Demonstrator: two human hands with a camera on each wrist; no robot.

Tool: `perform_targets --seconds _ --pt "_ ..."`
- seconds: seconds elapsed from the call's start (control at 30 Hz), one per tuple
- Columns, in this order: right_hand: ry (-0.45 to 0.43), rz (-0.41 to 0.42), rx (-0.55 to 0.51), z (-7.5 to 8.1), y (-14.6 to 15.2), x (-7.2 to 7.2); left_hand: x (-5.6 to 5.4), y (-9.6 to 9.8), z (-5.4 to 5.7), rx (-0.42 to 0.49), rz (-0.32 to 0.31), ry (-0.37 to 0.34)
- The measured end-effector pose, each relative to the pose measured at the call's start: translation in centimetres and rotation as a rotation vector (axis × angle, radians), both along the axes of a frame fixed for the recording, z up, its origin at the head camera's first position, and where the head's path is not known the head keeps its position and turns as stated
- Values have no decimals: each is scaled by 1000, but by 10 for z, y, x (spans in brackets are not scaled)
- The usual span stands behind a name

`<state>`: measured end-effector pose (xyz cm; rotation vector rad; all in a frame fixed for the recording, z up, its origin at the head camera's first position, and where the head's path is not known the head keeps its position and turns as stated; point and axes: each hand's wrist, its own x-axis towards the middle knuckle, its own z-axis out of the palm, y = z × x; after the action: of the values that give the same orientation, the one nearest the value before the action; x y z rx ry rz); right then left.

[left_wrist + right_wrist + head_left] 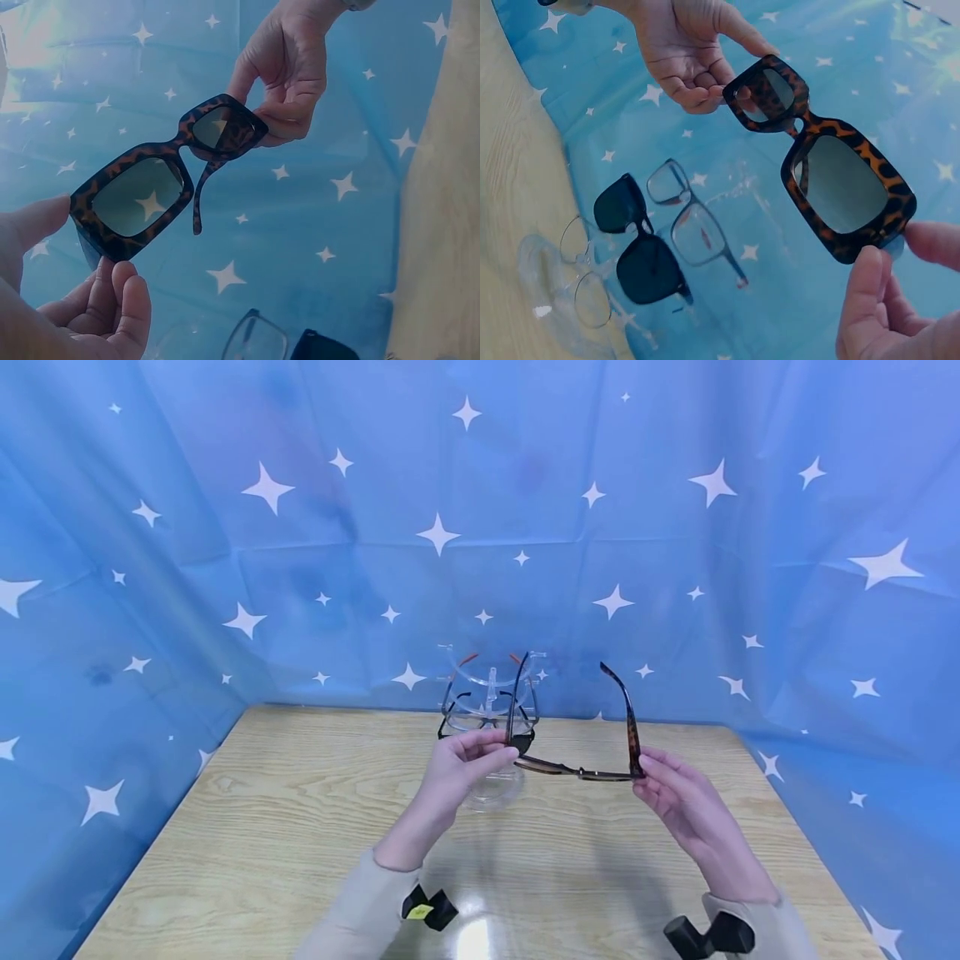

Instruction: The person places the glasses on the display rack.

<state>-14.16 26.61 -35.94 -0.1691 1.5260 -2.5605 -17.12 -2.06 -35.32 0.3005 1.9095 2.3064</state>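
Tortoiseshell sunglasses (581, 772) with dark rectangular lenses are held up above the table, temples unfolded and pointing away from me. My left hand (463, 770) pinches the left front corner of the frame between thumb and fingers. At the opposite corner, my right hand (678, 802) pinches the frame by the hinge. Both pinches show up close in the left wrist view, where the sunglasses (135, 199) slant across the picture. Behind the left hand stands a clear display stand (491, 681), partly hidden by that hand and the sunglasses.
On the stand hang dark sunglasses (651, 268), grey-framed glasses (699, 234) with clear lenses and thin-rimmed glasses (592, 300). Its round clear base (495, 793) rests on the wooden table (300, 793). A blue star-patterned cloth (360, 568) hangs behind and at the sides.
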Motion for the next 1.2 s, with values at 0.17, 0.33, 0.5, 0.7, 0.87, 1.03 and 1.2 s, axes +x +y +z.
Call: perform_targets --seconds 0.17,0.33,0.5,0.7,0.87,1.03,1.2 --pt "7 54 -27 9 -10 -13 -4 -11 7 -1 43 18" --pt "10 76 -9 17 -23 -25 -8 -22 10 19 79 14" --pt "-43 68 14 24 -36 -37 -13 -31 14 23 123 5" --pt "-111 53 36 33 -49 -54 -21 -44 17 16 148 1" --pt "-118 52 62 38 -58 -68 -31 -51 20 47 162 -8" --pt "-138 39 89 41 -66 -80 -39 -55 22 75 192 -31" --pt "-154 31 118 43 -71 -92 -49 -57 22 79 231 -40"
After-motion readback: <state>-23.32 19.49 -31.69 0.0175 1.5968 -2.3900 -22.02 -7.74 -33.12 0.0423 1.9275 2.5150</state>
